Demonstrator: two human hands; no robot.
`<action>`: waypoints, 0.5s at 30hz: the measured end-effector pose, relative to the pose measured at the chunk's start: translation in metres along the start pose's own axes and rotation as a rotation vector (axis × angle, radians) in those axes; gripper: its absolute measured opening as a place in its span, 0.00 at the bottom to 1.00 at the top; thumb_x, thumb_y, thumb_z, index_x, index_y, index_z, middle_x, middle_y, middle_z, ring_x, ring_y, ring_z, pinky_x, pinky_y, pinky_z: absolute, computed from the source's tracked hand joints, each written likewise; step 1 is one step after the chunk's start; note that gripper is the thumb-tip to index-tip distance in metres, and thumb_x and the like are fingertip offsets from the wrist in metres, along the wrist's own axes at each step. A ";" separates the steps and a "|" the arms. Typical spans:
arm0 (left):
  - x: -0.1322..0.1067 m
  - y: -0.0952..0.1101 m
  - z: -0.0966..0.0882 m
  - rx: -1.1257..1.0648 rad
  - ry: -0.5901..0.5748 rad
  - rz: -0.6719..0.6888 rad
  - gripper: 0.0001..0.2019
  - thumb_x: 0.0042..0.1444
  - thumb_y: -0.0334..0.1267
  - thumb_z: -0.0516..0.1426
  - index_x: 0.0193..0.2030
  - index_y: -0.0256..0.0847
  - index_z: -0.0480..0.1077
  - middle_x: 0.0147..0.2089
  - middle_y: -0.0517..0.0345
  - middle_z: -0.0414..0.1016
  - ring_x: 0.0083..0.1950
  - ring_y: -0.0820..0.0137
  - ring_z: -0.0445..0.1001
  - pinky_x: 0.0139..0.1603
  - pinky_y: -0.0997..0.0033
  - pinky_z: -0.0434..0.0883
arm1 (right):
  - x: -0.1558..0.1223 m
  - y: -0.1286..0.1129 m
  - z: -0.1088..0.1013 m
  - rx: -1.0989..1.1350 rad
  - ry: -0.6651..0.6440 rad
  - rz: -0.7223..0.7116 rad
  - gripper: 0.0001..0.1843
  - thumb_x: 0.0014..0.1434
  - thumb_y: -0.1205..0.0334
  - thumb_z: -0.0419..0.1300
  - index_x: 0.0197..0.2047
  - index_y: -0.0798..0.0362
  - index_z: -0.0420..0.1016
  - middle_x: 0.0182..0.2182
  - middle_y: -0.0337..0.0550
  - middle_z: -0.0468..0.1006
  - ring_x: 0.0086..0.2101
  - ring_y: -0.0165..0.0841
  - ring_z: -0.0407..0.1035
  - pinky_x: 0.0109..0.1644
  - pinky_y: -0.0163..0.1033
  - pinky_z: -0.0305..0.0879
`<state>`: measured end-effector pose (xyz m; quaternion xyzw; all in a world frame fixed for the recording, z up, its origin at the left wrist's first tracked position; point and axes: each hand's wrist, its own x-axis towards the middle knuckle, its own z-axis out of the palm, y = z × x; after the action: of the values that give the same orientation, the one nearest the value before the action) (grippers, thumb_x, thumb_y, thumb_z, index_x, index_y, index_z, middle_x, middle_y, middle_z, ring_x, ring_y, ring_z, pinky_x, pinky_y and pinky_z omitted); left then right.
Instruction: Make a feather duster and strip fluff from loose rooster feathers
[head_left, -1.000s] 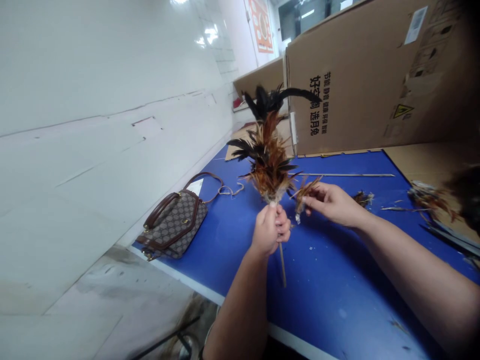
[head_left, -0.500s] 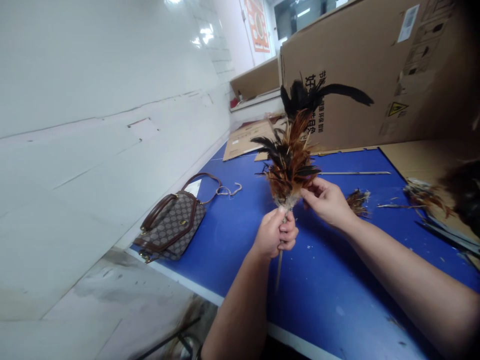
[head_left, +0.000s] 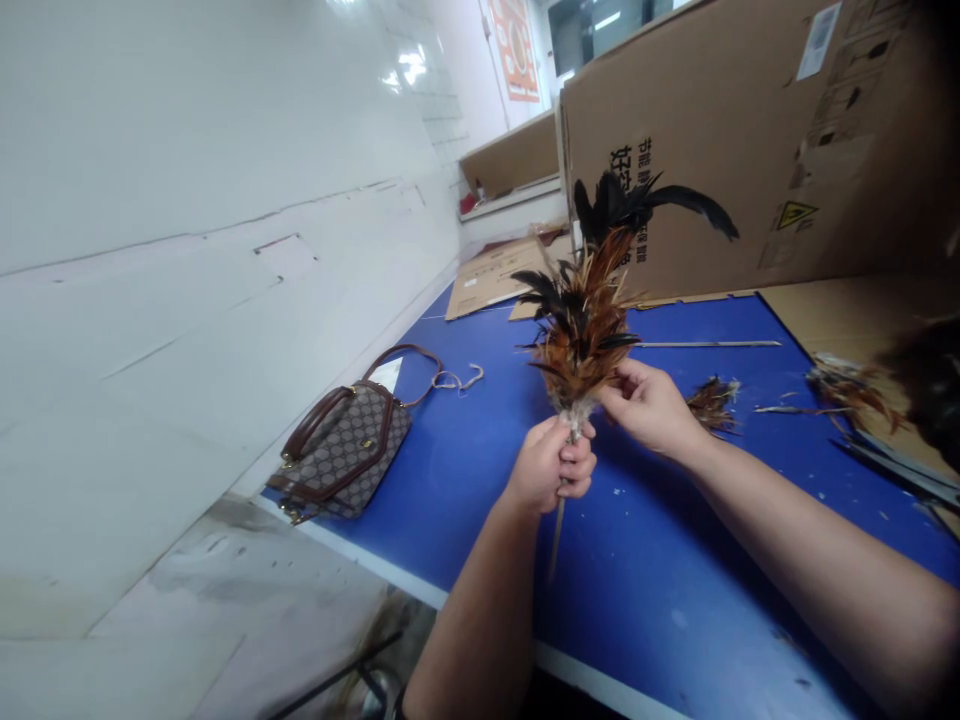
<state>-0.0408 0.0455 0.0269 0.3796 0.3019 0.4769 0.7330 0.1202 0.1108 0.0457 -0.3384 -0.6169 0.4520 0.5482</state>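
Note:
A feather duster [head_left: 589, 330] with brown and black feathers stands upright over the blue table [head_left: 480, 480]. Long black plumes curve off its top to the right. My left hand [head_left: 553, 465] is wrapped round the thin stick just under the feathers, and the stick's lower end sticks out below the fist. At the right side of the lowest feathers is my right hand [head_left: 649, 405], thumb and fingers pinched together. What lies between those fingertips, if anything, is hidden by the hand and the feathers.
A patterned handbag [head_left: 360, 450] lies at the table's left edge by the white wall. Behind stands a large cardboard box [head_left: 697, 160]. A thin stick [head_left: 709, 344], a small feather bunch [head_left: 714, 403] and more feathers [head_left: 855, 392] lie to the right.
The duster's top has dipped a little and its black plumes sit lower. My right hand has shifted slightly at the lower feathers; my left hand keeps its grip.

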 end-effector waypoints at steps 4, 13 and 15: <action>0.000 -0.001 0.000 0.016 -0.012 0.002 0.19 0.65 0.57 0.58 0.42 0.40 0.66 0.24 0.71 0.49 0.19 0.81 0.45 0.14 0.84 0.51 | 0.000 0.000 0.002 -0.095 0.017 -0.044 0.09 0.55 0.57 0.64 0.36 0.54 0.74 0.28 0.39 0.75 0.26 0.29 0.63 0.30 0.35 0.60; 0.000 -0.006 0.004 0.216 0.013 0.052 0.24 0.59 0.57 0.64 0.36 0.43 0.56 0.25 0.72 0.52 0.20 0.82 0.49 0.16 0.84 0.52 | -0.002 0.004 0.001 -0.211 0.078 -0.046 0.11 0.48 0.65 0.60 0.37 0.53 0.75 0.31 0.42 0.79 0.31 0.34 0.69 0.35 0.37 0.66; 0.000 -0.006 0.006 0.248 0.028 0.047 0.24 0.60 0.56 0.64 0.34 0.44 0.54 0.24 0.72 0.52 0.19 0.82 0.50 0.15 0.83 0.52 | -0.001 0.004 0.002 -0.191 0.065 -0.050 0.11 0.49 0.63 0.62 0.38 0.53 0.75 0.32 0.43 0.79 0.32 0.36 0.70 0.36 0.38 0.67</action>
<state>-0.0335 0.0423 0.0250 0.4677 0.3596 0.4582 0.6648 0.1180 0.1106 0.0417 -0.3883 -0.6473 0.3661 0.5442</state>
